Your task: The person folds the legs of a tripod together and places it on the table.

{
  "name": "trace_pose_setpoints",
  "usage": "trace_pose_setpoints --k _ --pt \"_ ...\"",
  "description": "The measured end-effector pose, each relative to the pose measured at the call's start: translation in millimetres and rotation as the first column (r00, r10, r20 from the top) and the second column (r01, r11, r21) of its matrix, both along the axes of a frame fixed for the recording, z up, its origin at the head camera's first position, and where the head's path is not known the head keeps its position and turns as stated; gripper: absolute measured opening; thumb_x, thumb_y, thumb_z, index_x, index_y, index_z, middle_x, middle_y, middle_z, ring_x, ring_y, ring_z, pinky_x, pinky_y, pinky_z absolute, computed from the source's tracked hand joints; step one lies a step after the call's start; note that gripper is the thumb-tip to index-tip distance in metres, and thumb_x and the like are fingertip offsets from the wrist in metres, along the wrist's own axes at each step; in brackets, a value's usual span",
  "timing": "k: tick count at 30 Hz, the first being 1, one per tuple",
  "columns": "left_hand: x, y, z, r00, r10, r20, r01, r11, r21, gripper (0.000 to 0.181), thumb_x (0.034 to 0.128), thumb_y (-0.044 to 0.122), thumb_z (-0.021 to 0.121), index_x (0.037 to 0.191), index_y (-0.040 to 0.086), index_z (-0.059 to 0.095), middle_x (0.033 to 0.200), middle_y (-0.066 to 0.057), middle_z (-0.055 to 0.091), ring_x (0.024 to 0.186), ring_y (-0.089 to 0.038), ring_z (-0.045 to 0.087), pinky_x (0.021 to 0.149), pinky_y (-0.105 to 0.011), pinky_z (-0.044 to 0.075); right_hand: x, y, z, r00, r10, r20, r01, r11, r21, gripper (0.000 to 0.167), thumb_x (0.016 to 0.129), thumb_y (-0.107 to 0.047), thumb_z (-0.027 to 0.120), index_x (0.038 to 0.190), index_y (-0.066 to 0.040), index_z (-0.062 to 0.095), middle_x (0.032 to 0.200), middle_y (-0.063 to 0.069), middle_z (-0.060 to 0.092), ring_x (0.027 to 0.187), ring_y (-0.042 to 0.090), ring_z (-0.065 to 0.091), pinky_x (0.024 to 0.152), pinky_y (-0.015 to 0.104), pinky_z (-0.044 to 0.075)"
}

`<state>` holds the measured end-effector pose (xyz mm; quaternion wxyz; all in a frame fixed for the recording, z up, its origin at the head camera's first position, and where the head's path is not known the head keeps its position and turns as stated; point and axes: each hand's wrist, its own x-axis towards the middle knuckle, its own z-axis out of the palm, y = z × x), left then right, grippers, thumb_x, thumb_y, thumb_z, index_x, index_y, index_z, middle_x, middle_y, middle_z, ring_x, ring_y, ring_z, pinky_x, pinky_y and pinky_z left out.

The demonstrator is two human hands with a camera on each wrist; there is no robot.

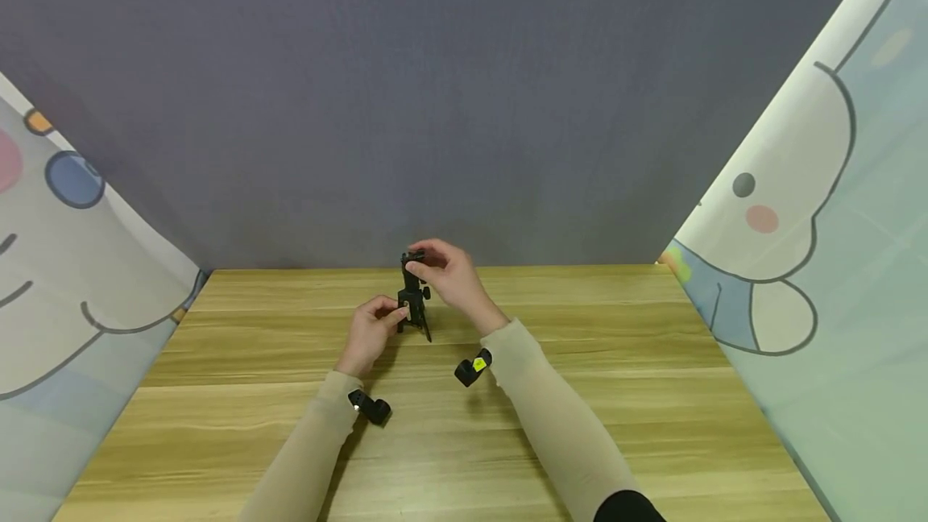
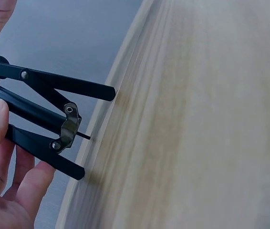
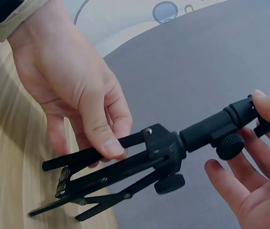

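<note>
Tripod (image 1: 410, 297) is being held upright at the far side of the desk (image 1: 616, 393), probably feeling light, stiff and hinged. Fingers nearly closed, the left hand (image 1: 369, 337) is pinching one leg (image 3: 75, 157), the right hand (image 1: 455, 279) the top (image 3: 241, 109); the column (image 3: 204, 131) is likely offering the firmest hold.

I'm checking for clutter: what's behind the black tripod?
Behind the black tripod, the head view shows wooden tabletop and gray backdrop. Whatever the tripod, left hand and right hand cover cannot be seen.

The head camera is looking forward and down from farther back across the tabletop (image 1: 652, 353), while both wrist cameras (image 1: 374, 410) are facing the black tripod (image 1: 410, 298) at close range, sharing its legs (image 2: 82, 86).
</note>
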<state>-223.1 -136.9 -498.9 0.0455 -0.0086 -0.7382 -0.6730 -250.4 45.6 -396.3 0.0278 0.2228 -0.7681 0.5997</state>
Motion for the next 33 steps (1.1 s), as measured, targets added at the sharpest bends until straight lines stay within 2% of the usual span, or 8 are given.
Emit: trace_pose_setpoints --k 7,15,20,28,30,33 --pt "-0.8 -1.8 1.3 0.999 -0.020 0.027 0.019 1.000 0.011 0.013 0.0932 0.003 0.069 0.094 -0.010 0.065 0.074 -0.011 0.053 0.063 -0.020 0.047 0.057 -0.028 0.042 0.5 9.6 -13.1 0.999 0.011 0.037 -0.008 0.998 -0.063 0.045 0.091 -0.014 0.075 0.134 -0.007 0.062 0.122 0.012 0.068 0.112 0.027 0.063 0.090 0.038 0.054" --pt "2.4 -0.1 -0.1 1.000 0.002 0.002 -0.002 1.000 -0.001 0.015 0.0930 0.010 0.072 0.093 -0.005 0.067 0.072 -0.007 0.053 0.062 -0.016 0.047 0.056 -0.025 0.041 5.8 22.4 -40.7 0.998 -0.014 0.058 0.019 0.996 -0.084 0.040 0.090 -0.014 0.075 0.129 -0.008 0.065 0.117 0.007 0.070 0.107 0.021 0.065 0.091 0.034 0.053" --pt "2.6 1.9 -1.4 1.000 0.019 -0.015 -0.019 1.000 0.004 0.013 0.0922 0.008 0.072 0.091 -0.004 0.067 0.072 -0.006 0.053 0.063 -0.016 0.047 0.057 -0.027 0.042 12.4 28.1 -58.1 0.995 -0.033 0.098 0.044 0.993 -0.113 0.037 0.091 -0.012 0.075 0.126 -0.003 0.065 0.114 0.010 0.070 0.103 0.021 0.066 0.085 0.033 0.056" --pt "1.8 3.5 -1.3 1.000 0.017 -0.014 -0.017 1.000 0.002 0.008 0.0922 0.005 0.072 0.092 -0.002 0.068 0.075 -0.008 0.055 0.065 -0.018 0.048 0.057 -0.028 0.043 27.1 27.8 -84.7 0.978 -0.091 0.188 0.121 0.980 -0.157 0.018 0.089 -0.006 0.075 0.104 0.003 0.068 0.098 0.013 0.069 0.087 0.033 0.067 0.077 0.054 0.056" --pt "1.7 2.9 -1.3 1.000 0.017 -0.014 -0.017 1.000 0.005 0.010 0.0921 0.006 0.072 0.092 -0.003 0.068 0.075 -0.007 0.054 0.065 -0.018 0.048 0.058 -0.028 0.043 31.0 25.1 -90.4 0.977 -0.085 0.196 0.114 0.984 -0.140 0.018 0.089 -0.006 0.076 0.102 0.003 0.068 0.095 0.010 0.069 0.085 0.032 0.067 0.075 0.052 0.057" --pt "2.1 2.0 -1.0 1.000 0.015 -0.018 -0.015 1.000 0.007 0.014 0.0920 0.009 0.073 0.092 -0.004 0.068 0.074 -0.006 0.054 0.064 -0.017 0.047 0.058 -0.027 0.042 34.7 19.3 -97.3 0.980 -0.090 0.176 0.102 0.993 -0.059 0.016 0.087 -0.009 0.078 0.099 -0.001 0.071 0.093 0.006 0.070 0.082 0.023 0.068 0.072 0.040 0.058"
